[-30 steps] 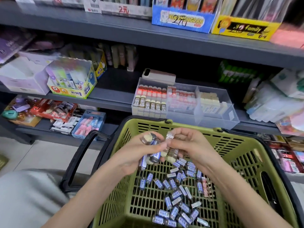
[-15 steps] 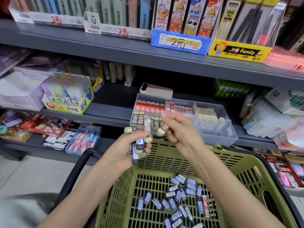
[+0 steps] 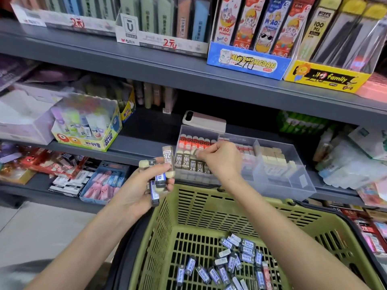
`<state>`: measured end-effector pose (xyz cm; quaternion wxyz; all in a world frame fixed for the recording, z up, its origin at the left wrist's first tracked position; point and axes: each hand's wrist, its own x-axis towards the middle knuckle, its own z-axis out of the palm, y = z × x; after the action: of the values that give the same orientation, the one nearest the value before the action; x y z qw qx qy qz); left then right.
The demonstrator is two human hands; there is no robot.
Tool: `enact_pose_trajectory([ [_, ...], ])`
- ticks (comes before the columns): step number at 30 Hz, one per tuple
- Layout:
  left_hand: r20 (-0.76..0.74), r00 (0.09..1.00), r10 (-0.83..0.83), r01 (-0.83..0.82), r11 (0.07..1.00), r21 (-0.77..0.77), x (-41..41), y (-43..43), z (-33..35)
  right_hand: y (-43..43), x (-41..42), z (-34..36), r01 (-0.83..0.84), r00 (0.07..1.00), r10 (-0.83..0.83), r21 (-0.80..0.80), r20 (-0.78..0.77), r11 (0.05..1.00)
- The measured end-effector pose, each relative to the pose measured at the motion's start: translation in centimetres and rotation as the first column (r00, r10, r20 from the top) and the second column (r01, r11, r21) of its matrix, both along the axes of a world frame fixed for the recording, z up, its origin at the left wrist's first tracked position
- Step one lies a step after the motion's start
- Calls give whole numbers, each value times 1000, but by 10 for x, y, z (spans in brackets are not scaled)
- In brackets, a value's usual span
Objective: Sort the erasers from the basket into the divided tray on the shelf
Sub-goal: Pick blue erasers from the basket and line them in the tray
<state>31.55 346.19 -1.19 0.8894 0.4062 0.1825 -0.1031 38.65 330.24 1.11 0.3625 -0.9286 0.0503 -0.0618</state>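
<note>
My left hand (image 3: 142, 188) grips a bunch of erasers (image 3: 162, 176), brown 2B-sleeved and blue-sleeved ones, just left of the clear divided tray (image 3: 282, 185) on the middle shelf. My right hand (image 3: 222, 159) is over the tray's left compartment and pinches a brown-sleeved eraser (image 3: 194, 152) above the rows of 2B erasers (image 3: 192, 164) there. Red-sleeved erasers fill the back of that compartment, and cream ones lie in the right compartment. The green basket (image 3: 209, 206) below holds several blue-sleeved erasers (image 3: 230, 262) on its floor.
A white power bank (image 3: 204, 122) lies behind the tray. A box of glue sticks (image 3: 88, 126) stands to the left on the same shelf. The shelf above carries stationery boxes (image 3: 249, 61). More packaged goods lie on the lower shelf at left and right.
Both hands rose from the basket to the shelf. My right hand moved forward over the tray's left compartment with one eraser, and my left hand stopped beside the tray.
</note>
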Motion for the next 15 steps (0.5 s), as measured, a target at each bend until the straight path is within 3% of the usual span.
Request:
enact_pose_trajectory([
  [3,5,1000,-13,13,1000,-7,0,-1,-5,7,-1,-5,-69,996,80,-254,30,965],
  [7,20,999,-36,36,999,-4,-1,-2,-5,5,-1,-3,-193,973,229,-423,36,885],
  [15,16,1000,-13,13,1000,-15,0,0,-1,2,10,4,-283,954,256,-195,-155,939],
])
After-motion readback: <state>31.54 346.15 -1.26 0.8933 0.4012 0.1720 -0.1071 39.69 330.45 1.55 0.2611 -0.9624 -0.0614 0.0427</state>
